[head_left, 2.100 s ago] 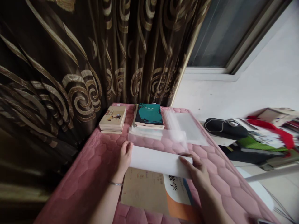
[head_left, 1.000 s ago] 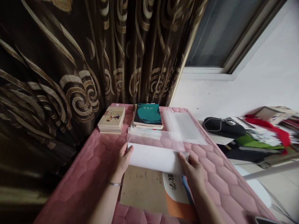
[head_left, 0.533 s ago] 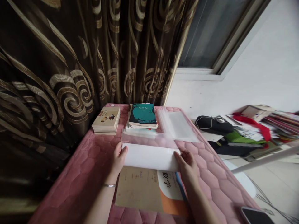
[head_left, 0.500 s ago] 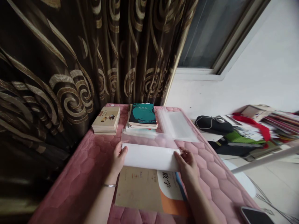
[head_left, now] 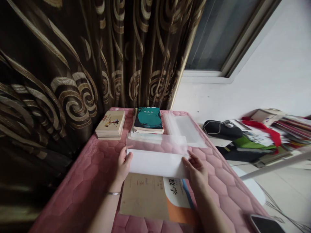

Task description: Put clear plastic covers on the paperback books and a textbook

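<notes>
A clear plastic book cover [head_left: 157,164] with a white band facing me spans between my two hands. My left hand [head_left: 124,165] pinches its left end, thumb on the front. At the right end my right hand [head_left: 195,166] grips it the same way. The see-through part of the sheet stretches behind the band. Below it, an open-spread textbook with a tan, white and orange cover [head_left: 148,197] lies on the pink quilted surface [head_left: 92,181], its top edge hidden by the band.
At the back are a stack of beige books [head_left: 110,124], a pile topped by a teal book [head_left: 148,119] and more clear covers [head_left: 189,129]. A phone [head_left: 266,224] lies at the front right. Beyond the right edge are a black pouch [head_left: 222,129] and papers.
Both hands have hardly moved and keep their hold on the cover. The see-through part behind the band has shifted slightly, its right edge now showing more clearly.
</notes>
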A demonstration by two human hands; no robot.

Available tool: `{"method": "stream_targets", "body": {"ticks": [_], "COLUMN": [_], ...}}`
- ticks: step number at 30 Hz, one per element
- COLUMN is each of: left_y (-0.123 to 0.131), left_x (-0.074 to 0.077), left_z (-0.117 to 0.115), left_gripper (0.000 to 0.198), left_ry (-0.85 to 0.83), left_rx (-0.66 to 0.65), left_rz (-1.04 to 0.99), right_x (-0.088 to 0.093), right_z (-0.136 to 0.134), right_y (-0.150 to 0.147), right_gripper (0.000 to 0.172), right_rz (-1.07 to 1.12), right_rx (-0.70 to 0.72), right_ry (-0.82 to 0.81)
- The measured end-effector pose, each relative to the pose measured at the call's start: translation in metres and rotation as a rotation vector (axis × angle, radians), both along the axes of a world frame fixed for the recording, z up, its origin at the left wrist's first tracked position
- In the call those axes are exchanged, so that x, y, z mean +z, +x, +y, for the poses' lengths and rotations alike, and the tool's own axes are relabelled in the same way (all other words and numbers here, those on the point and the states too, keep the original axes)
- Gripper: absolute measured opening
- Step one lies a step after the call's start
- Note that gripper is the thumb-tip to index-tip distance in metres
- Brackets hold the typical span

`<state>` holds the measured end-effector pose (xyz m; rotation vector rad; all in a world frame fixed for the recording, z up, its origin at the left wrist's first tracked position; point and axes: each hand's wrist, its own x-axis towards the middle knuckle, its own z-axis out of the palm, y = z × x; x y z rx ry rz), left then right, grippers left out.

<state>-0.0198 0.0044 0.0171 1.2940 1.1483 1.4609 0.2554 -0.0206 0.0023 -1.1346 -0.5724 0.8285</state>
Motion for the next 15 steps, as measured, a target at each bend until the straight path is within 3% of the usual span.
{"method": "stream_targets", "body": {"ticks": [10, 15], "left_y": [-0.0013, -0.0006], "left_x": [-0.0021, -0.0007], "left_z": [-0.0007, -0.0012], "left_gripper": [0.045, 0.044], "left_ry": [0.011, 0.023], "left_rx": [0.005, 0.001], "left_rz": [0.017, 0.007], "right_x": [0.0018, 0.004], "right_z": [-0.0025, -0.0023], "right_y": [0.0067, 0.0058], "right_gripper": [0.04, 0.039], "right_rz": [0.031, 0.029], "right_rx": [0.102, 0.084], "right_ry": [-0.078, -0.101]}}
